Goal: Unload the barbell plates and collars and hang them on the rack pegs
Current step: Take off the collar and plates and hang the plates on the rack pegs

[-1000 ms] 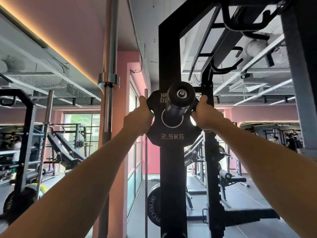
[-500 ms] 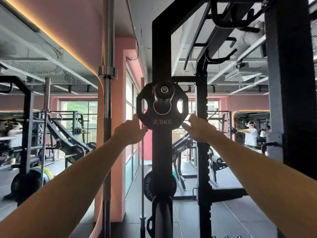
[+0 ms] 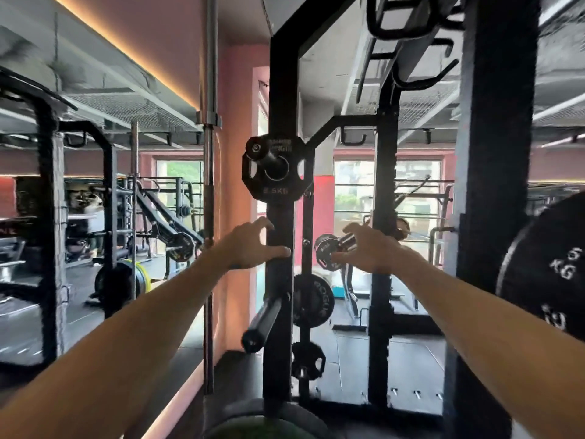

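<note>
A small black 2.5 kg plate (image 3: 274, 192) hangs on an upper peg (image 3: 265, 155) of the black rack upright (image 3: 282, 99). Both my hands are below it and hold nothing. My left hand (image 3: 251, 245) hovers by the upright's left side with relaxed, spread fingers. My right hand (image 3: 367, 248) is out to the right of the upright, fingers loosely open. A bare lower peg (image 3: 264, 318) sticks out toward me, beside a black Rogue plate (image 3: 313, 301). A big black plate (image 3: 550, 280) shows at the right edge.
A vertical barbell (image 3: 209, 185) stands left of the upright by the pink wall (image 3: 235, 185). A smaller plate (image 3: 308, 361) hangs low on the rack. More racks and a loaded bar (image 3: 180, 245) fill the gym at left. Another rack post (image 3: 493, 153) rises close on the right.
Both hands let go of the 2.5 kg plate, now left on the upper peg, and dropped lower. My view tilted down and swung a little to the right.
</note>
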`<state>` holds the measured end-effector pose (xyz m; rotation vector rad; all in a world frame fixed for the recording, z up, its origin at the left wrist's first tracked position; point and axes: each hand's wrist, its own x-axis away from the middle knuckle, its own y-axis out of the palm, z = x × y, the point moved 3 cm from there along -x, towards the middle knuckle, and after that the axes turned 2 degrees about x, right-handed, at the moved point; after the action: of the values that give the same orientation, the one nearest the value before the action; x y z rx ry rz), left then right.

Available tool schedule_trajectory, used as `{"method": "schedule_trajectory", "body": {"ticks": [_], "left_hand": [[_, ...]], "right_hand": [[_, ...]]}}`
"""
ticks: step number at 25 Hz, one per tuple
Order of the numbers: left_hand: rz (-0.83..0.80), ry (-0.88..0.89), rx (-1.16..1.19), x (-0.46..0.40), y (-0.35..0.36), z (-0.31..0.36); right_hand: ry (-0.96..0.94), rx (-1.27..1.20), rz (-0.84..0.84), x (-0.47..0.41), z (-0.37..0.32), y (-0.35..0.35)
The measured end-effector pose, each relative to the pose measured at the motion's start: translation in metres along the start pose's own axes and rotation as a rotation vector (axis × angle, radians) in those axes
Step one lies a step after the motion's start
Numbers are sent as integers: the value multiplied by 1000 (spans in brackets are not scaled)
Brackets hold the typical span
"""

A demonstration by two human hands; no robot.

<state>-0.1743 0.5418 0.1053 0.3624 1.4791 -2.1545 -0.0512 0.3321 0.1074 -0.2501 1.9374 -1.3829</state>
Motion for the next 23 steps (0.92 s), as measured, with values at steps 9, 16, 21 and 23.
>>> {"method": "schedule_trajectory", "body": {"ticks": [9,16,21,23], "left_hand": [[19,-10,7,122,-35,96],[-10,-7,31,233,-39,147],[-74,21,82,294,-20,194],[-79,58,73,302,-16,223]], "right_hand": [[-14,-36,2,111,17,-64],[25,12,-42,231,20,-94],[63,68,-77,323,36,-120],[101,94,-79,354,55,-142]]}}
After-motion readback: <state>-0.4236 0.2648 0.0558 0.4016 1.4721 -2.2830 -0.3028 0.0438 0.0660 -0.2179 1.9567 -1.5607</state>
